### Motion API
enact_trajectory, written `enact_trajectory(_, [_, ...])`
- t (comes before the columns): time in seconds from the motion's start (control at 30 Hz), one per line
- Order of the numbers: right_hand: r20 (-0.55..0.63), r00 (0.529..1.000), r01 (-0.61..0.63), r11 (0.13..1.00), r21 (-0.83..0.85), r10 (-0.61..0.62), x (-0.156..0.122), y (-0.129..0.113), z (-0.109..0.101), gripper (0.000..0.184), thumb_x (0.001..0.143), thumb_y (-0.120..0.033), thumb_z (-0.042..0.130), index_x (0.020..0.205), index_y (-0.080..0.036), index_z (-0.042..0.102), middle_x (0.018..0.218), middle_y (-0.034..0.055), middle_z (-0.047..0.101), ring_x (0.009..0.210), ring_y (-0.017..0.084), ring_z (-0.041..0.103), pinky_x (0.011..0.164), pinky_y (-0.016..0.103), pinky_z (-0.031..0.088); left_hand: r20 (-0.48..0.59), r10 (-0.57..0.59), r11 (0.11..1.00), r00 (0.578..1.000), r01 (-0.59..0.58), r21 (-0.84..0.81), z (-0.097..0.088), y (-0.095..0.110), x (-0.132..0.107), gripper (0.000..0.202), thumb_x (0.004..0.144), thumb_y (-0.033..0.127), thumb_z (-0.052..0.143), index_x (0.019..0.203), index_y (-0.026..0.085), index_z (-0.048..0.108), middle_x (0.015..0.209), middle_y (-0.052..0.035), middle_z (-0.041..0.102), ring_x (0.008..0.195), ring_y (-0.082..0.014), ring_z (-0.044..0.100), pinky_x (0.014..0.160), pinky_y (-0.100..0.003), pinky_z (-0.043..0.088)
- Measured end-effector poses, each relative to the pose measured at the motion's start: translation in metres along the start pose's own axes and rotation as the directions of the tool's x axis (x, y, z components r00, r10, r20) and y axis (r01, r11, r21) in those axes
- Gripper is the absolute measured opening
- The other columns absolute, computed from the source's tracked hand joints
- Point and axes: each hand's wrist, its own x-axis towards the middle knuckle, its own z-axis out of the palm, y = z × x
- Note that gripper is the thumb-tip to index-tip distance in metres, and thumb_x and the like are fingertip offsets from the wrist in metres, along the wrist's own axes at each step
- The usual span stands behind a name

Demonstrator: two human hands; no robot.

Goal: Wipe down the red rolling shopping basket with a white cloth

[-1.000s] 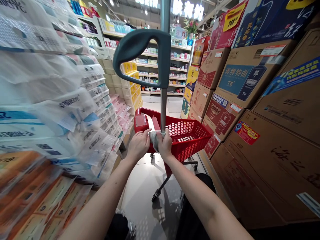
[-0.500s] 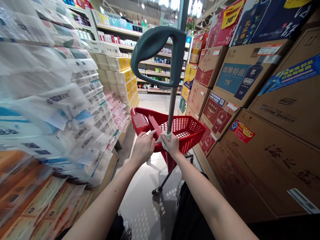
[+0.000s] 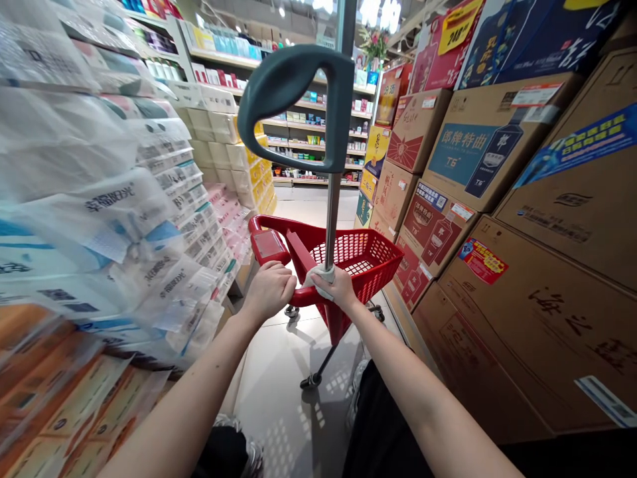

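My left hand (image 3: pixel 270 290) is closed around the red handle bar (image 3: pixel 306 296) of a shopping cart, at the bar's left bend. My right hand (image 3: pixel 341 288) grips a white cloth (image 3: pixel 318 277), pressed around the foot of a metal pole (image 3: pixel 332 216) where it meets the cart's handle. High on this upright pole is a dark grey loop grip (image 3: pixel 342 109), which neither hand touches. Beyond my hands is the cart's perforated red basket (image 3: pixel 381 279). No goods show in the visible part of it.
Wrapped tissue packs (image 3: pixel 134 219) are stacked along the left side. Cardboard cartons (image 3: pixel 478 146) form a wall close on the right. Shelves of small goods (image 3: pixel 308 119) stand across the far end. Pale floor (image 3: pixel 279 372) runs between the stacks, with a cart wheel (image 3: pixel 311 381) near my feet.
My left hand's outstretched fingers have closed onto the cart handle. The pole, its grip and the cart have shifted slightly left in view. My right hand keeps the cloth at the pole's foot.
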Motion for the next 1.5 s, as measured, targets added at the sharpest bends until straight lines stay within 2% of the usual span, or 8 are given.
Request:
enact_trajectory(0.13, [-0.164,0.982,0.062,0.983,-0.175,-0.091,-0.023,0.013,0.018,0.035,0.091,-0.048,0.039,0.092,-0.018,0.058,0.088,0.0086,0.061,0.088,0.022,0.056,0.083,0.036,0.042,-0.038,-0.01,1.0,0.999,0.01,0.001,0.0,-0.001,-0.008,0.038,0.088,0.021,0.032,0.057,0.02,0.053,0.062,-0.0013,0.06,0.069,-0.016,0.053,0.093,-0.036,0.037])
enact_trajectory(0.33, [-0.114,0.963,0.209,0.943,-0.259,-0.244,-0.043,0.027,0.023,0.038,0.092,-0.042,0.036,0.113,-0.016,0.052,0.111,0.0137,0.053,0.11,0.027,0.045,0.098,0.046,0.034,-0.033,-0.029,0.999,0.999,0.03,0.032,-0.006,-0.008,-0.017,0.038,0.088,0.021,0.031,0.056,0.02,0.052,0.063,-0.0013,0.061,0.069,-0.0162,0.053,0.092,-0.037,0.037])
enact_trajectory(0.53, [-0.151,0.988,0.025,0.996,-0.083,-0.037,-0.027,-0.028,0.025,0.037,0.094,-0.045,0.034,0.108,-0.016,0.054,0.106,0.0131,0.057,0.104,0.026,0.052,0.095,0.044,0.038,-0.077,-0.081,0.996,0.994,0.083,0.017,-0.005,-0.006,-0.021,0.038,0.087,0.022,0.032,0.055,0.021,0.054,0.064,-0.0026,0.061,0.071,-0.0174,0.054,0.09,-0.039,0.038])
enact_trajectory(0.77, [-0.379,0.918,-0.024,0.973,0.232,0.113,0.046,-0.097,-0.005,0.04,0.095,-0.05,0.032,0.119,-0.02,0.045,0.107,0.0101,0.059,0.105,0.023,0.057,0.088,0.035,0.043,-0.102,-0.11,0.993,0.989,0.113,0.026,-0.007,0.008,-0.021,0.041,0.087,0.024,0.033,0.054,0.021,0.056,0.063,-0.0031,0.062,0.071,-0.0176,0.055,0.093,-0.039,0.038])
enact_trajectory(0.9, [-0.376,0.919,-0.039,0.977,0.207,0.116,0.039,-0.086,-0.003,0.043,0.093,-0.051,0.037,0.122,-0.019,0.042,0.105,0.0104,0.061,0.101,0.023,0.06,0.083,0.033,0.046,-0.112,-0.129,0.991,0.985,0.133,0.027,-0.007,0.012,-0.021,0.042,0.088,0.025,0.032,0.053,0.021,0.056,0.061,-0.0031,0.061,0.07,-0.0176,0.054,0.092,-0.04,0.038])
enact_trajectory(1.1, [-0.166,0.981,-0.079,0.984,0.158,0.105,-0.004,-0.045,0.014,0.031,0.094,-0.048,0.039,0.102,-0.021,0.052,0.093,0.0056,0.064,0.088,0.019,0.062,0.079,0.031,0.046,-0.123,-0.129,0.991,0.984,0.134,0.03,-0.005,0.015,-0.021,0.043,0.089,0.024,0.03,0.056,0.021,0.058,0.062,-0.0026,0.062,0.067,-0.0164,0.053,0.091,-0.04,0.038])
enact_trajectory(1.37, [-0.341,0.936,0.014,0.961,0.276,0.084,0.07,-0.089,-0.028,0.039,0.091,-0.055,0.038,0.105,-0.021,0.05,0.096,0.007,0.062,0.096,0.021,0.06,0.084,0.034,0.045,-0.117,-0.129,0.99,0.985,0.135,0.047,-0.003,0.02,-0.017,0.04,0.09,0.026,0.031,0.058,0.021,0.055,0.067,-0.0032,0.064,0.072,-0.0179,0.054,0.092,-0.041,0.036])
enact_trajectory(1.5, [-0.303,0.95,0.03,0.947,0.321,0.072,0.066,-0.076,-0.026,0.039,0.091,-0.055,0.04,0.107,-0.021,0.05,0.101,0.0073,0.063,0.099,0.021,0.06,0.087,0.034,0.045,-0.127,-0.123,0.992,0.984,0.127,0.026,-0.002,0.024,-0.014,0.036,0.091,0.026,0.029,0.068,0.022,0.056,0.072,-0.0028,0.065,0.074,-0.0181,0.055,0.091,-0.041,0.036])
